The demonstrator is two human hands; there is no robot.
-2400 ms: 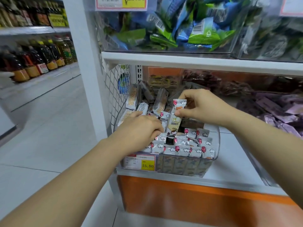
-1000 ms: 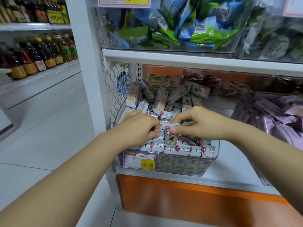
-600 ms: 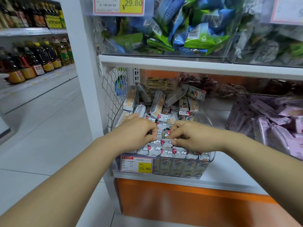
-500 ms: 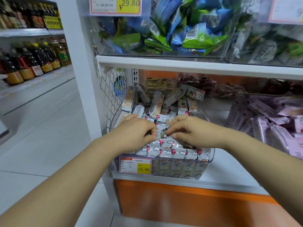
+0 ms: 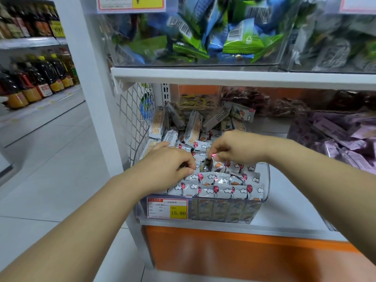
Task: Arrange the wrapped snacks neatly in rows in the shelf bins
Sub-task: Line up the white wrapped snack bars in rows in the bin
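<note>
Above the bin [image 5: 267, 180], left hand [image 5: 167, 169] curls, right hand [image 5: 238, 149] pinches a snack [image 5: 217, 165].

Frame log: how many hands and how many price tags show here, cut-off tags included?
Hands: 2, left hand and right hand, which pinches a wrapped snack.
Price tags: 3, bin tag, upper tag, cut-off tag.
Total: 5

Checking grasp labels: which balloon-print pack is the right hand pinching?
The upright pack behind the front rows, orange figure showing: the right hand pinches its top edge. Rest lie in rows or loose.
</note>
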